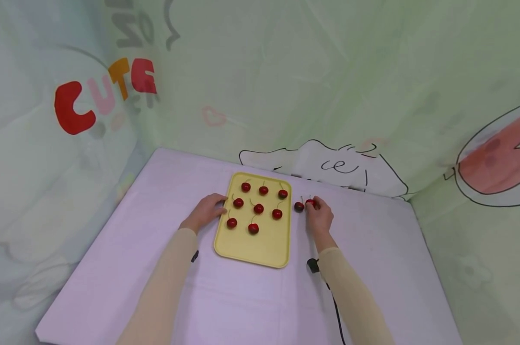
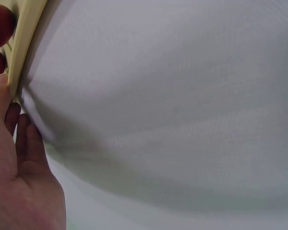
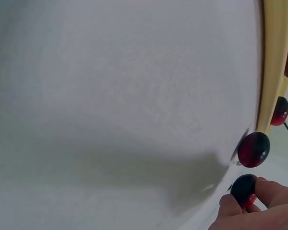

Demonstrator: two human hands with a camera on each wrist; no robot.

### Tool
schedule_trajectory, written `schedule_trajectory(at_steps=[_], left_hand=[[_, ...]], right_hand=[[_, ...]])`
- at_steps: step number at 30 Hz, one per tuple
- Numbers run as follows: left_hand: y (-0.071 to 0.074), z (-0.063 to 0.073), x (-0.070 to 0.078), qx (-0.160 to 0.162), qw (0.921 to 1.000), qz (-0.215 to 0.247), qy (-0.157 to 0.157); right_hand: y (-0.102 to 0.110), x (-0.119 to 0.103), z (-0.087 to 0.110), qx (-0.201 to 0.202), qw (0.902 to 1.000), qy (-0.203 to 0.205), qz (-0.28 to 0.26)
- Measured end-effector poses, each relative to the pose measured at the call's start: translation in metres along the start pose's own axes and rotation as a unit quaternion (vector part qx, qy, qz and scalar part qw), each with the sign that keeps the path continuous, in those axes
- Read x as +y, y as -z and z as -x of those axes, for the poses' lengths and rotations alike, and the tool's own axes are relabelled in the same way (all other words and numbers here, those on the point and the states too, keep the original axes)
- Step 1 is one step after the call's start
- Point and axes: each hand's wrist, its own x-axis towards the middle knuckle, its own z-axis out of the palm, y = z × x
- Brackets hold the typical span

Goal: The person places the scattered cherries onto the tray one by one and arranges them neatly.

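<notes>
A yellow tray (image 1: 255, 250) lies on the table with several red cherries (image 1: 258, 208) set out in rows on it, stems up. My left hand (image 1: 205, 211) grips the tray's left rim; in the left wrist view the thumb (image 2: 1, 84) is over the rim and the fingers (image 2: 31, 143) are outside it. Off the tray's right side, my right hand (image 1: 320, 218) pinches a cherry (image 3: 244, 189) between thumb and fingers. Another dark red cherry (image 1: 299, 207) sits on the table between that hand and the tray.
The table (image 1: 363, 268) has a pale lilac cover. Patterned cloth walls (image 1: 329, 86) rise behind and at both sides. A black cable (image 1: 338, 311) runs beside the right forearm to a small black device (image 1: 313, 265) near the wrist.
</notes>
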Motion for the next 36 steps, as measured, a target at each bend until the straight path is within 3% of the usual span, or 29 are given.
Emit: schedule_trajectory(at_steps=[5, 15, 36], left_hand=[[0.001, 0.0, 0.001, 0.0, 1.0, -0.008, -0.003], [0.002, -0.001, 0.001, 0.008, 0.9997, -0.008, -0.024], [0.002, 0.0, 0.002, -0.001, 0.9999, -0.013, -0.009]], right_hand=[[0.003, -0.005, 0.006, 0.0, 0.9999, 0.011, 0.003], [0.014, -0.018, 0.035, -0.037, 0.9986, 0.036, -0.006], [0.017, -0.022, 0.079, -0.086, 0.9945, 0.06, 0.002]])
